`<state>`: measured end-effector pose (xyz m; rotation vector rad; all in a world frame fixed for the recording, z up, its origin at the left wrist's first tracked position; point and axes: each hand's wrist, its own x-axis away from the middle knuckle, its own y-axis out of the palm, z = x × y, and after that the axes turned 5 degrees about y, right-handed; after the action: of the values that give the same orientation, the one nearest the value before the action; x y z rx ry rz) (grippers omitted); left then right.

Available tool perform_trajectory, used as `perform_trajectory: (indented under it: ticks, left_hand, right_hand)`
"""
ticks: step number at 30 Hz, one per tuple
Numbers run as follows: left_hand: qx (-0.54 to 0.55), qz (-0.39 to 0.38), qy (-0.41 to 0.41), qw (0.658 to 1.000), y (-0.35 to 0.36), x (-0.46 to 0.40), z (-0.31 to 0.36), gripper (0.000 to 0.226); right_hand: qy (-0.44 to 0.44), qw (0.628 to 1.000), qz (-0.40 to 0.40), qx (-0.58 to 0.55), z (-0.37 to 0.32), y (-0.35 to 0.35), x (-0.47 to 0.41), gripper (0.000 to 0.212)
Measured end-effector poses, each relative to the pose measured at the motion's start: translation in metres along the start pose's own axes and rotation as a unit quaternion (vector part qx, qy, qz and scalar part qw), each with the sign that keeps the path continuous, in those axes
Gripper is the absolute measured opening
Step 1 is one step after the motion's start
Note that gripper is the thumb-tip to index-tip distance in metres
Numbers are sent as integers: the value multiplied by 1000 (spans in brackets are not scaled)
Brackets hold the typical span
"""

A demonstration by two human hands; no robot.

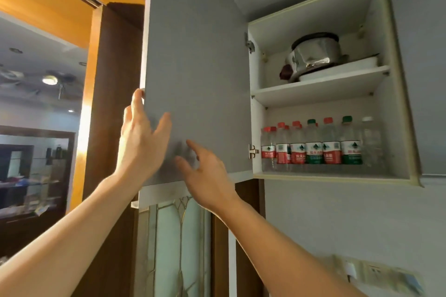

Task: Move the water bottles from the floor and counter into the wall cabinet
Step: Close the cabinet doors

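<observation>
The wall cabinet point(395, 84) stands open, its grey door point(198, 67) swung out to the left. On the lower shelf a row of several water bottles point(313, 144) stands upright, with red or green caps and red or green labels. A clear bottle with a white cap point(370, 142) ends the row at the right. My left hand point(141, 137) grips the door's free edge, fingers curled round it and thumb lying on the front. My right hand point(205, 173) hovers in front of the door's lower part, fingers spread and holding nothing.
A steel pot point(313, 53) lies tilted on a white tray on the upper shelf. Below the door is a glass-panelled door point(178, 243) in a brown frame. Wall sockets point(369, 272) sit at the lower right. A neighbouring grey cabinet door point(424, 67) stays closed on the right.
</observation>
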<state>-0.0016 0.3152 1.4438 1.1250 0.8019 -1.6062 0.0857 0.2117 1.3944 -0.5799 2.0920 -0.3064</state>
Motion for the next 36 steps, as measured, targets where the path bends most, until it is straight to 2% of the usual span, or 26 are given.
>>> perform_trajectory:
  ticks: [5, 11, 14, 16, 18, 19, 23, 26, 28, 32, 36]
  left_hand:
    - [140, -44, 15, 989, -9, -2, 1, 39]
    - [334, -110, -11, 936, -8, 10, 14, 43]
    - [378, -144, 6, 915, 5, 16, 23, 40]
    - [377, -169, 45, 910, 18, 21, 33, 35]
    - [366, -190, 76, 908, 34, 25, 45, 40]
    - [353, -200, 90, 909, 43, 29, 52, 44]
    - [269, -199, 136, 932, 86, 45, 79, 57]
    - [213, -182, 160, 947, 118, 55, 98, 54]
    - [179, -183, 178, 950, 141, 60, 108, 55]
    - [126, -240, 203, 941, 192, 69, 114, 63]
    - [97, -268, 206, 936, 246, 83, 117, 71]
  right_hand:
    - [-17, 1000, 4, 7, -6, 6, 7, 48]
    - [-38, 997, 32, 54, -4, -32, 23, 49]
    - [-43, 997, 63, 31, -12, -57, 36, 48]
    - [-52, 995, 88, 15, -18, -74, 46, 40]
    - [-58, 992, 109, 16, -25, -91, 55, 20]
    - [-62, 990, 122, 27, -27, -99, 59, 19]
    - [-79, 961, 219, 150, -25, -135, 77, 48]
    - [-85, 939, 266, 200, -18, -165, 91, 51]
    - [-77, 930, 283, 223, -12, -186, 101, 55]
    - [-55, 905, 313, 281, 9, -228, 112, 60]
    - [5, 888, 293, 355, 38, -268, 114, 68]
